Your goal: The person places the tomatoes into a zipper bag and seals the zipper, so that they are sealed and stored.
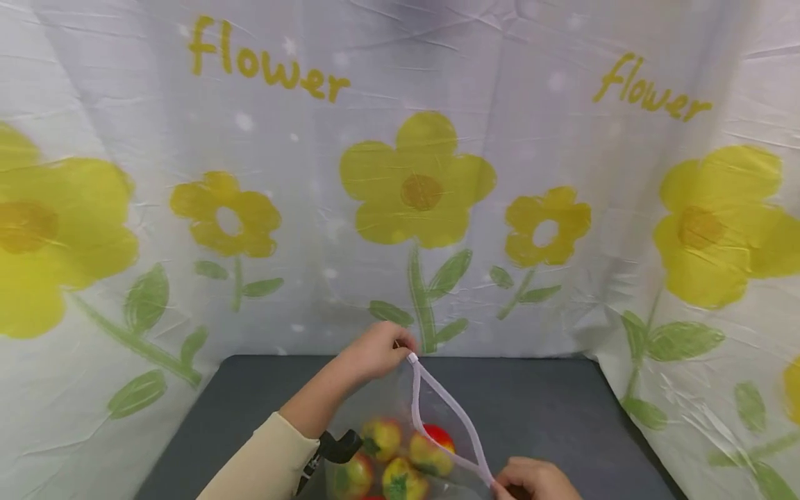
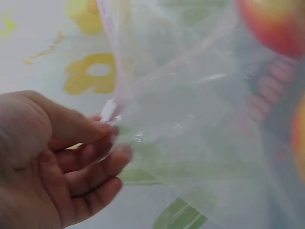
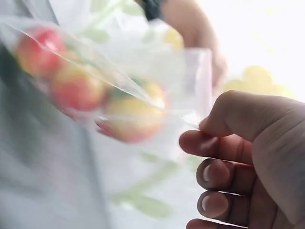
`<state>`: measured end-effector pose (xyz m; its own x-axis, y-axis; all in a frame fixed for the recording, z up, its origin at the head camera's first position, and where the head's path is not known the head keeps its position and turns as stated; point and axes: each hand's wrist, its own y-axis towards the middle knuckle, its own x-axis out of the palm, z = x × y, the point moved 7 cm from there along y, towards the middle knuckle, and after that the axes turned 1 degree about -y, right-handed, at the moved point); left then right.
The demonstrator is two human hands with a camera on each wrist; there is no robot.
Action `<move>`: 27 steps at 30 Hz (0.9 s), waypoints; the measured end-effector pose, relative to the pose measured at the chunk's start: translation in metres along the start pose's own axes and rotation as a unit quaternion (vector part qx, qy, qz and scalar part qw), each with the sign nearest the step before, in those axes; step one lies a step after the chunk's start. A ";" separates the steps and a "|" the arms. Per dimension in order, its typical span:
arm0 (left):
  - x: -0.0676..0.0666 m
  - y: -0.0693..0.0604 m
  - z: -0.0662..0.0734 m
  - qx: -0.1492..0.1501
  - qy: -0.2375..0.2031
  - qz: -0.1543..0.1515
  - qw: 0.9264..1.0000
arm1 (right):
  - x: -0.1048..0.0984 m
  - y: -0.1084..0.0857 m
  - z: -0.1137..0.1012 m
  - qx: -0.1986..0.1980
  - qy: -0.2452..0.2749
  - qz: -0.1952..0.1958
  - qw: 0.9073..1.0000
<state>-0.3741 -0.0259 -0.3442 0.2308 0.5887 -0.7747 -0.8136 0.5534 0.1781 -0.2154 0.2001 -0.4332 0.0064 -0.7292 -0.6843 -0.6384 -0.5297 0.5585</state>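
A clear zip bag with a pale pink zip strip hangs between my two hands, its mouth parted in a narrow loop. Inside lie several red-and-yellow round fruits with green leafy tops. My left hand is at the far end of the mouth, thumb and forefinger pinching the white slider; its other fingers are loosely bent. At the near end, my right hand pinches the bag's corner between thumb and forefinger, as the right wrist view shows. The bag's bottom is cut off in the head view.
Beneath the bag is a dark grey table. A white curtain printed with yellow flowers stands behind it and along both sides. A black wrist strap is on my left arm, overlapping the bag in the head view.
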 end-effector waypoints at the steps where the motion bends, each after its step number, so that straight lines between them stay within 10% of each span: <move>1: -0.007 -0.006 0.000 0.001 0.000 0.028 1.000 | -0.013 0.002 0.002 0.058 -0.001 0.001 0.998; 4: -0.024 -0.025 -0.003 -0.006 -0.025 0.101 0.995 | -0.047 0.014 -0.001 0.094 -0.057 -0.010 0.994; 11: -0.046 -0.068 -0.018 -0.014 -0.099 0.228 0.969 | -0.096 0.041 -0.013 0.027 -0.186 0.010 0.982; 21: -0.036 -0.116 -0.020 0.145 -0.091 0.360 0.917 | -0.117 0.067 -0.012 -0.004 -0.253 0.025 0.967; 27: -0.034 -0.126 -0.023 0.153 -0.093 0.393 0.902 | -0.110 0.085 -0.001 0.056 -0.285 -0.022 0.957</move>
<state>-0.2916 -0.1291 -0.3548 -0.2439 0.9432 -0.2257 -0.5867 0.0418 0.8087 -0.2694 0.2350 -0.3098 -0.3659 -0.3357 -0.8680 -0.7255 -0.4812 0.4919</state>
